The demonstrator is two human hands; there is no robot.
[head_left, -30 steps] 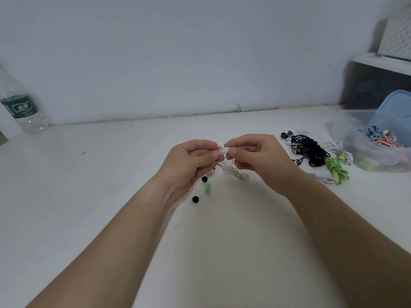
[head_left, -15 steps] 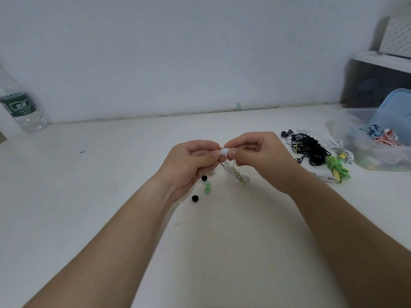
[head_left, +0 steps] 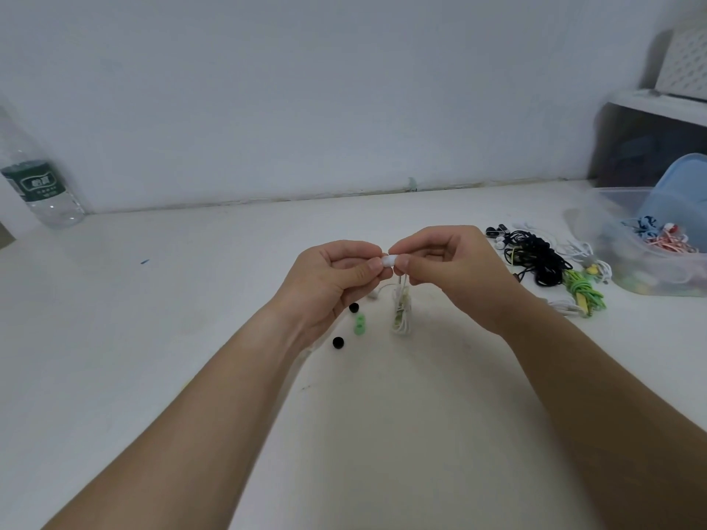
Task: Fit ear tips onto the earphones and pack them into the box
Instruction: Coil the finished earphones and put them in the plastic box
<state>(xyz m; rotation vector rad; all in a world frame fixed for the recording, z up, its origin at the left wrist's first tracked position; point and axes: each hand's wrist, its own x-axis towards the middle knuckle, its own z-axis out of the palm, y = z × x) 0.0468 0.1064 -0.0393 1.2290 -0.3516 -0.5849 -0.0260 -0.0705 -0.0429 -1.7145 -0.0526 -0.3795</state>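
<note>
Both hands are raised above the table (head_left: 153,338), fingertips meeting at the centre. The left hand (head_left: 336,277) has thumb and forefinger curled in a pinch on a small white ear tip (head_left: 389,260). The right hand (head_left: 447,269) pinches from the opposite side, apparently on the bud of the white earphone (head_left: 401,311), whose bundled cable hangs straight down beneath its fingertips to the table. The bud itself is hidden by the fingers, so seating of the tip cannot be confirmed.

The joint's axis runs roughly level, left to right, so the push appears to be along that line, hand toward hand. Spare ear tips (head_left: 360,325), black and green, lie just below the left hand. The box (head_left: 650,269) stands well apart on the right, nearer the right hand, beyond a pile of earphones (head_left: 543,262)
</note>
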